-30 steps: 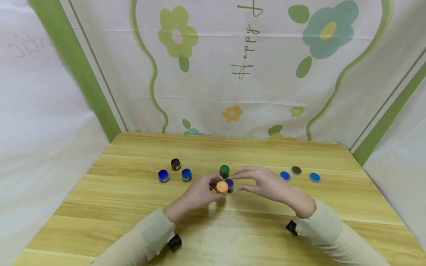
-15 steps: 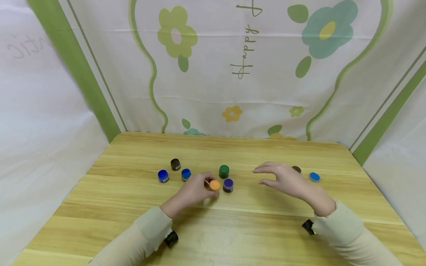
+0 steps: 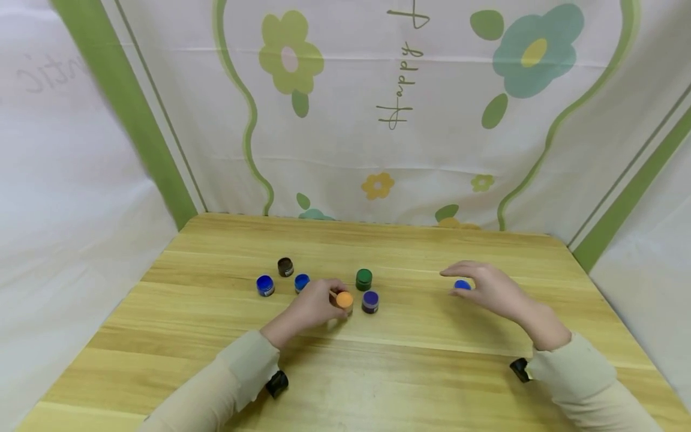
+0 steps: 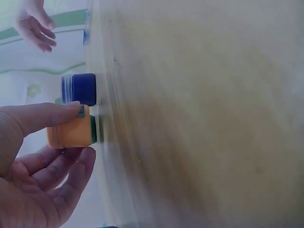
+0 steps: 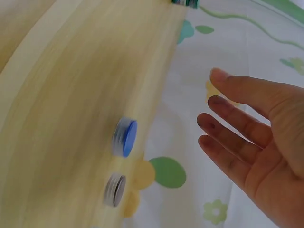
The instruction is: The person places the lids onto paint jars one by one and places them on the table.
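My left hand [image 3: 315,305] pinches a small orange paint jar [image 3: 344,301] between thumb and fingers, its orange top facing up. In the left wrist view the orange jar [image 4: 73,130] is low by the tabletop; whether it touches is unclear. Just right of it stands a purple paint jar [image 3: 370,302], with a green paint jar [image 3: 364,279] behind. My right hand [image 3: 493,292] hovers with spread, bent fingers over a blue lid [image 3: 462,285], holding nothing. The right wrist view shows the blue lid [image 5: 126,137] apart from the fingers, beside a dark lid [image 5: 115,190].
At the left are a dark blue jar [image 3: 265,285], a brown-black jar [image 3: 285,267] and a lighter blue jar [image 3: 302,282], partly behind the left hand. A flowered curtain [image 3: 335,138] hangs behind the wooden table [image 3: 378,384].
My right hand has moved right, from beside the purple jar to over the blue lid, covering the other lids. The left hand has shifted slightly left with the orange jar, away from the purple one.
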`<action>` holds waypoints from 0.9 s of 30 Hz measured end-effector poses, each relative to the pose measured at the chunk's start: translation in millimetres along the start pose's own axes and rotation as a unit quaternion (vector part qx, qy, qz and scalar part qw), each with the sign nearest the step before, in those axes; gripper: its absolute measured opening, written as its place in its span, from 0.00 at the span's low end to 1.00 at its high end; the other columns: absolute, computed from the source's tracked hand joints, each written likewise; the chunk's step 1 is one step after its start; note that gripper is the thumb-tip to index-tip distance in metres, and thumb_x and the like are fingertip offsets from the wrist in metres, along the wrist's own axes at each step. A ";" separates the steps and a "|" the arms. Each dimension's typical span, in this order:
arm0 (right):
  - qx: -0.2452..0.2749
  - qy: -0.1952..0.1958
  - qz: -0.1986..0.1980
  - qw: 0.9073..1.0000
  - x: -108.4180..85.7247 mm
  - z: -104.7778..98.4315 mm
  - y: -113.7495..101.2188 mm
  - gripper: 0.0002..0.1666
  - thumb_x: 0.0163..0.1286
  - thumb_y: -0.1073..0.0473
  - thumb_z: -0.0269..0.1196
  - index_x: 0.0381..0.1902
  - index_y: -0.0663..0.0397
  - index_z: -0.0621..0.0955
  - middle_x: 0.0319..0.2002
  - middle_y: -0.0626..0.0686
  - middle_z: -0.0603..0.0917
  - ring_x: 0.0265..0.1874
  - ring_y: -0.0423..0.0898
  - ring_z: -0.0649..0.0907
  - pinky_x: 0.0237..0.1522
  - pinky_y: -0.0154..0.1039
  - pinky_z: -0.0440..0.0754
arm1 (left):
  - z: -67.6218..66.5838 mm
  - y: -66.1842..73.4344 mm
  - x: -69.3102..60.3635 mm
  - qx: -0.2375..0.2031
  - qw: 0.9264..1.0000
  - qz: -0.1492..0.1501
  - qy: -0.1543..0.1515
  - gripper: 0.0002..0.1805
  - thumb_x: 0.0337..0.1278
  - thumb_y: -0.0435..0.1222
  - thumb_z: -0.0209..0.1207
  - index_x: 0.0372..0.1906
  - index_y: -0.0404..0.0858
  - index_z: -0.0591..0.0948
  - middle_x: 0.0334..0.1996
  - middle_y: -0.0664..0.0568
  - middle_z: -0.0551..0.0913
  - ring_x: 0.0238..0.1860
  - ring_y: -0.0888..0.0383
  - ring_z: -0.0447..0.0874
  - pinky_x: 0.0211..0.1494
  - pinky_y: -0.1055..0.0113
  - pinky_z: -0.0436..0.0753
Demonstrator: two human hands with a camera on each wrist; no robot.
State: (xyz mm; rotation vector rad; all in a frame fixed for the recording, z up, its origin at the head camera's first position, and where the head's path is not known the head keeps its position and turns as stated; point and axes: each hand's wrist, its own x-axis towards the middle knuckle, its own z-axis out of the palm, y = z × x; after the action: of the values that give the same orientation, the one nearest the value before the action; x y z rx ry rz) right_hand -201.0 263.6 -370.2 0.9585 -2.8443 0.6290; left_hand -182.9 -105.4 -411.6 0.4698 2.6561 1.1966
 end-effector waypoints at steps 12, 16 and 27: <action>0.005 -0.062 0.071 0.996 -0.3 5.6 26.4 0.22 0.64 0.68 0.72 0.57 0.65 0.84 0.54 0.65 0.85 0.53 0.65 0.83 0.52 0.60 0.82 | -2.0 2.2 0.7 0.026 0.999 -0.009 -0.035 0.15 0.50 0.27 0.76 0.43 0.38 0.86 0.39 0.54 0.84 0.40 0.58 0.81 0.45 0.61 0.82; 0.011 -0.068 0.081 0.994 2.3 9.4 30.4 0.22 0.64 0.68 0.72 0.56 0.67 0.84 0.54 0.66 0.84 0.52 0.66 0.83 0.52 0.60 0.82 | -2.0 2.6 1.4 0.030 0.998 -0.019 -0.043 0.16 0.48 0.27 0.77 0.43 0.38 0.86 0.39 0.55 0.84 0.40 0.58 0.80 0.46 0.59 0.82; 0.020 -0.084 0.107 0.991 5.9 13.3 37.3 0.22 0.65 0.67 0.72 0.56 0.68 0.84 0.54 0.68 0.83 0.53 0.66 0.82 0.53 0.61 0.81 | -3.8 4.1 4.1 0.040 0.998 -0.018 -0.052 0.18 0.45 0.27 0.78 0.43 0.37 0.86 0.40 0.54 0.85 0.42 0.56 0.81 0.49 0.56 0.82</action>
State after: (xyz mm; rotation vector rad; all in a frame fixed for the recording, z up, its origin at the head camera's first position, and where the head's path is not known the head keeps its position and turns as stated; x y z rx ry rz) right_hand -227.1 281.8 -394.4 0.7508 -3.1236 0.6550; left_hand -187.1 -103.9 -406.1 0.4809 2.6193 1.0312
